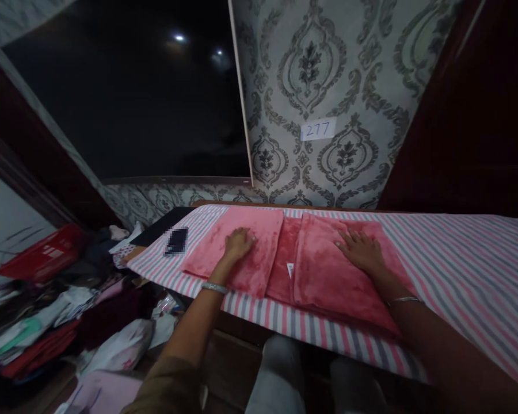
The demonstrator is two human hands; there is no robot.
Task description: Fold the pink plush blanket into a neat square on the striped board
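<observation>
A pink plush blanket (323, 270) lies partly folded, its two side panels turned in toward the middle. Between the panels a darker strip shows, with a small white label (290, 269) on it. My left hand (238, 244) rests flat on the left panel, fingers spread. On the right panel lies my right hand (362, 249), palm down with its fingers apart. Neither hand grips the fabric. A bangle circles each wrist.
Beneath the blanket is a striped cloth (457, 259) covering the table. A dark, blurred-out object (176, 241) sits at its left. A large television (133, 92) hangs above. Clothes and bags (116, 345) are piled at lower left near a red basket (43, 253).
</observation>
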